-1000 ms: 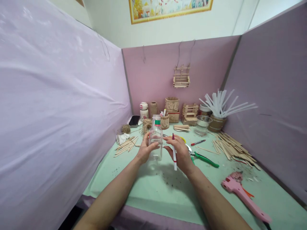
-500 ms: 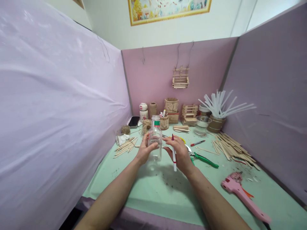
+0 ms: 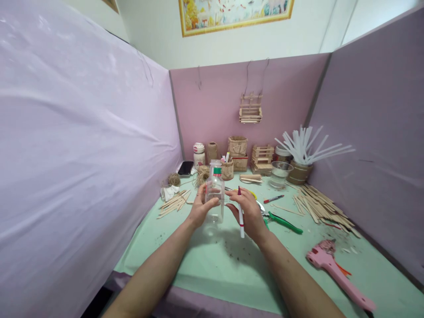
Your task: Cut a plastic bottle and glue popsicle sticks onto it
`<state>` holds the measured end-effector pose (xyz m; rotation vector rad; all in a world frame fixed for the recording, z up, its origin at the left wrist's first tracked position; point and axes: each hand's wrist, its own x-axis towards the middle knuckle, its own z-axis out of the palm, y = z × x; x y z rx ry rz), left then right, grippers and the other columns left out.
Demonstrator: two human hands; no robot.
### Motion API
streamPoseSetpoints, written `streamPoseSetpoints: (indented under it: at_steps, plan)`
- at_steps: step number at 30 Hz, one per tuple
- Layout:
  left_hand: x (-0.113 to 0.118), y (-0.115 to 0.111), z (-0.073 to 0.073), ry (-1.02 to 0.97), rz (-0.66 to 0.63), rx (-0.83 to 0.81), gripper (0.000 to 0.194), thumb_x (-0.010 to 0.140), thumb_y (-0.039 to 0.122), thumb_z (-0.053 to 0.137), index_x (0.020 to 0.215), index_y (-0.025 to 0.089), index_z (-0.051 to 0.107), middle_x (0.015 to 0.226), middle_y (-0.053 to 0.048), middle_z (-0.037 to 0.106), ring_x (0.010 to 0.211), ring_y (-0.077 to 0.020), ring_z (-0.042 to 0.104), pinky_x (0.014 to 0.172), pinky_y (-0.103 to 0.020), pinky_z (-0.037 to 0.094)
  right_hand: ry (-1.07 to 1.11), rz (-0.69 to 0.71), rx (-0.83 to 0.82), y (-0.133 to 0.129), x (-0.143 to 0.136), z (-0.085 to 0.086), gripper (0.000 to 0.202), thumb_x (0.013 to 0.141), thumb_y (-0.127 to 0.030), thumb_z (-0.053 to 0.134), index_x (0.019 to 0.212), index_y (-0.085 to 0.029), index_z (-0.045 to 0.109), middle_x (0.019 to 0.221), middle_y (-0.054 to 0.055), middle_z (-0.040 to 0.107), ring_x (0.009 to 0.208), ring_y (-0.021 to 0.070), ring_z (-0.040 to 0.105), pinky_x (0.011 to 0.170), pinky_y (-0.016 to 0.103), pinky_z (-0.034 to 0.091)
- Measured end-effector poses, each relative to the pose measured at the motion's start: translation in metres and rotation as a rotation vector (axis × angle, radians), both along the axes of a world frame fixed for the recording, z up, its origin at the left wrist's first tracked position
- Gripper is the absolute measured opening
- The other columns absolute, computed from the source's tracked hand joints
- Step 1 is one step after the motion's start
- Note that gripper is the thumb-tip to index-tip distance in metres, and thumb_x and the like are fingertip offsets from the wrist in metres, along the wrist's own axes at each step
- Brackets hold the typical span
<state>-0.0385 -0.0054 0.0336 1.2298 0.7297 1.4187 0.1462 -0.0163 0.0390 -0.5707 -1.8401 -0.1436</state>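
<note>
A clear plastic bottle (image 3: pixel 216 187) with a green and red label patch stands upright in the middle of the view, its top uncapped. My left hand (image 3: pixel 202 207) is closed round its left side, thumb across the front. Just right of the bottle, my right hand (image 3: pixel 248 210) holds a white marker pen (image 3: pixel 241 221) with a dark red tip end pointing up. The fingertips of that hand are close to the bottle's side; whether they touch it I cannot tell. Behind the right hand lie green-handled pruning shears (image 3: pixel 284 222), partly hidden.
A pink glue gun (image 3: pixel 341 276) lies at the front right. Wooden sticks are piled at right (image 3: pixel 324 205) and left (image 3: pixel 174 203). Twine (image 3: pixel 201 176), a clear cup of water (image 3: pixel 280 174), a red pen (image 3: pixel 274 198) and a phone (image 3: pixel 185 168) lie farther back.
The view has shifted very slightly. Both hands, the bottle and the marker pen keep the same hold and position.
</note>
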Motion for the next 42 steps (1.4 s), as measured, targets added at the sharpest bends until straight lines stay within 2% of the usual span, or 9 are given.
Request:
streamPoseSetpoints:
  at_steps: [42]
  plan:
    - [0.0015,-0.0019,0.0018,0.0,0.029,-0.038,0.065,0.068,0.037,0.083,0.122,0.024,0.05,0.114,-0.008,0.064,0.1,-0.0247,0.067,0.083,-0.039,0.054,-0.005,-0.015,-0.019,0.0003,-0.0004,-0.0011,0.027,0.09,-0.014,0.062,0.112,-0.028,0.054,0.118,0.008,0.072,0.111,0.0233,0.065,0.102,0.053,0.047]
